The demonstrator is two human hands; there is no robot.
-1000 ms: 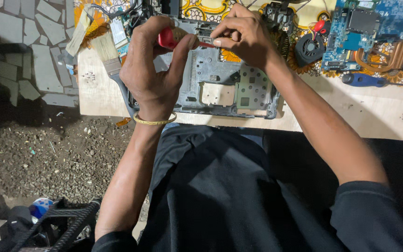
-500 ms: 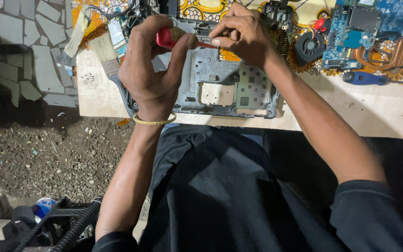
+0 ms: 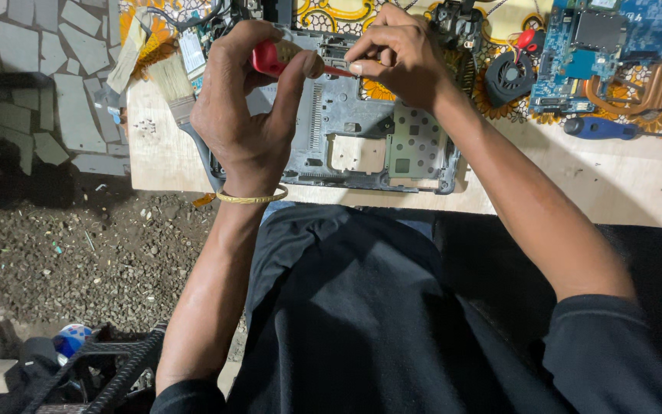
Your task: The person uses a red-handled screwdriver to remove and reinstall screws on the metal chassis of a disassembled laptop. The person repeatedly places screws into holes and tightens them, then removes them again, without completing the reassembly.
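Nearest, a dark shirt (image 3: 362, 322) fills the lower middle of the view, with gravel ground (image 3: 78, 253) to the left of it and a plain board worktop (image 3: 576, 176) just beyond. On the near edge of the worktop lies a grey laptop shell (image 3: 362, 138), open side up, its long axis running left to right; its left end sits under the left hand (image 3: 250, 107) and its far edge under both hands. The left hand, with a thin gold bangle (image 3: 253, 198) at the wrist, has its grip clenched around the red handle of a screwdriver (image 3: 277, 57). The screwdriver lies almost level, handle to the left and shaft pointing right, over the far edge of the shell. The right hand (image 3: 400, 54) pinches the shaft near its tip between thumb and fingers, so the tip itself is hidden.

Left of the left hand a paintbrush (image 3: 168, 84) with pale bristles lies on the worktop, partly covered. To the right, well apart from the shell, are a blue-handled tool (image 3: 599, 127), a round black fan (image 3: 509, 75) and a blue circuit board (image 3: 622, 38) with copper pipes, cut off by the top edge. A yellow patterned cloth (image 3: 331, 11) lies under the far things. More parts at the top are too cluttered to make out.
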